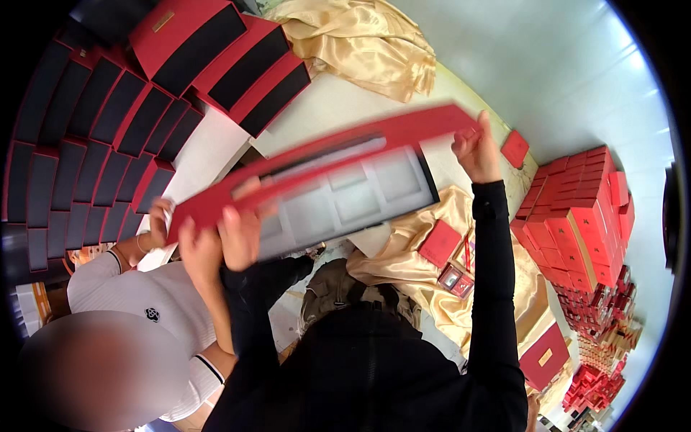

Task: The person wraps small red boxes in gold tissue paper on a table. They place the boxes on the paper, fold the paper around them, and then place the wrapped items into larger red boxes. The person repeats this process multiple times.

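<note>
A long red panel (318,162) with an opening along its middle, perhaps a box lid or frame, is blurred in front of me. At its right end, my right hand (476,146) grips the corner between thumb and fingers. My left hand (243,235) is at its lower edge on the left, fingers raised and blurred; whether it grips the panel cannot be told. Beneath the panel lies a tray (351,202) with pale square compartments and a dark rim, partly hidden. A co-worker's hands, one at the panel's left end and one beside my left hand, are also at the panel.
Stacked red boxes with black faces (129,113) fill the left. Gold satin cloth (367,43) lies at the top, and more (399,259) at the right under a red booklet or box (440,243). Red cartons (577,216) are piled by the wall. A co-worker stands at my left.
</note>
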`<state>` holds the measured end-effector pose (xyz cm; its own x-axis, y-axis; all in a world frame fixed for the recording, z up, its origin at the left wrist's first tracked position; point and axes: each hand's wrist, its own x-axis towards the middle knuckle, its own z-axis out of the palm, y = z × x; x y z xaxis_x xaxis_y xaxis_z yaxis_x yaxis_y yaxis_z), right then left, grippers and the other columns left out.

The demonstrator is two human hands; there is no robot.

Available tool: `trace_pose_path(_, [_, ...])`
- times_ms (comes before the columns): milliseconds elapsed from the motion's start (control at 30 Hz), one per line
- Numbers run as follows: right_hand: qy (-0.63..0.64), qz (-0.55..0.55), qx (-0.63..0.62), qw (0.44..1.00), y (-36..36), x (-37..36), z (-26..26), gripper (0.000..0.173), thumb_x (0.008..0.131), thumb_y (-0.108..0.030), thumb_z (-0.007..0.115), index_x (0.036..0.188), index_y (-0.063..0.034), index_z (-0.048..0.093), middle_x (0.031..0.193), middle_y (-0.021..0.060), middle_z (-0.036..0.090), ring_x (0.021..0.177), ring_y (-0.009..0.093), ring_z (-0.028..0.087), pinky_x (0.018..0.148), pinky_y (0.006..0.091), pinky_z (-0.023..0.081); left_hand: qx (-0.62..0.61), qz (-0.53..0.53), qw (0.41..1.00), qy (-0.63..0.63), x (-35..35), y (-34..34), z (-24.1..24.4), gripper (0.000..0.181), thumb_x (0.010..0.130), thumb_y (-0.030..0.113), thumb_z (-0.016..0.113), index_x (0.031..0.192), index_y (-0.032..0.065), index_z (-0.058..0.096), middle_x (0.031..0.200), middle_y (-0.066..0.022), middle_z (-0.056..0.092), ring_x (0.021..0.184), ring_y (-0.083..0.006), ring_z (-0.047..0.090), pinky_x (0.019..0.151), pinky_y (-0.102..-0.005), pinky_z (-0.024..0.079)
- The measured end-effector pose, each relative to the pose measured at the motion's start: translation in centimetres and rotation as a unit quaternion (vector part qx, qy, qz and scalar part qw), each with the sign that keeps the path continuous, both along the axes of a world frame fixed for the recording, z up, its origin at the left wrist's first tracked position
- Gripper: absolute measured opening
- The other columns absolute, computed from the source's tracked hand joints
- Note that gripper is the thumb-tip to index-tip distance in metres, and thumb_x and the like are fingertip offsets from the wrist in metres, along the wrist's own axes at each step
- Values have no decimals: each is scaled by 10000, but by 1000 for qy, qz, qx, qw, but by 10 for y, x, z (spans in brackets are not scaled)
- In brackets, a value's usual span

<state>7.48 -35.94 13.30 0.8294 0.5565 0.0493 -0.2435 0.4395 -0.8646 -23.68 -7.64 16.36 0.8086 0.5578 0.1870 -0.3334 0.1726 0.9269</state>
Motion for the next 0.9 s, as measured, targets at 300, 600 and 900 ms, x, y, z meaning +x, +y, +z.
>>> trace_pose_path(300, [-407, 11, -625, 666, 76, -123, -119, 364, 769, -246, 605, 1061, -35, 555, 875, 161, 609, 901, 323, 580, 739, 410, 492, 105, -7, 979, 174, 101, 11, -38, 287, 921, 282, 516, 1068, 41, 571, 950, -53, 638, 794, -100, 588, 674, -210, 456])
trace_pose_path(600, [-444, -124, -574, 676, 52, -101, -62, 458, 679, -129, 600, 1124, -77, 505, 884, 118, 597, 688, 297, 607, 582, 403, 492, 440, 33, 848, 294, 41, -40, -79, 299, 848, 148, 557, 1128, 44, 557, 1052, -143, 611, 975, -287, 575, 834, -337, 445])
trace_pose_path(900, [-302, -485, -696, 435, -278, -48, 53, 492, 799, -209, 580, 1247, -39, 466, 955, 204, 627, 788, 352, 625, 638, 413, 504, 509, 43, 845, 159, 49, -81, -15, 246, 836, 51, 527, 1076, 15, 568, 1119, -129, 567, 1039, -275, 523, 922, -339, 390])
